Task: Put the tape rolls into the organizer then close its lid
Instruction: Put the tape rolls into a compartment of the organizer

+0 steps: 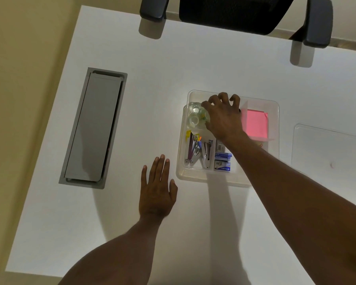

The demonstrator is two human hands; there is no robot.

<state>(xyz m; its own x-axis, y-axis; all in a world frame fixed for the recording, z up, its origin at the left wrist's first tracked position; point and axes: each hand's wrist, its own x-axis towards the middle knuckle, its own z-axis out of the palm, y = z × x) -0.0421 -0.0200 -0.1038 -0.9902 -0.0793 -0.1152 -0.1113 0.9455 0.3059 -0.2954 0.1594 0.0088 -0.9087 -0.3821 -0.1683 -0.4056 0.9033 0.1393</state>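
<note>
A clear plastic organizer [274, 122] stands on the white desk, its top uncovered. Two clear tape rolls [194, 115] lie in its far left compartment, one behind the other. My right hand [222, 116] reaches into the organizer beside them, fingers curled and spread; whether it grips anything underneath is hidden. My left hand [156, 188] rests flat on the desk, fingers apart, just left of the organizer's near corner. The clear lid [327, 153] lies flat on the desk to the right of the organizer.
Staplers [196, 151] and blue staple boxes [222, 161] fill the near compartments; pink sticky notes [254, 123] sit at the right. A grey cable hatch [94, 128] is set into the desk at left. A black chair [236, 13] stands at the far edge.
</note>
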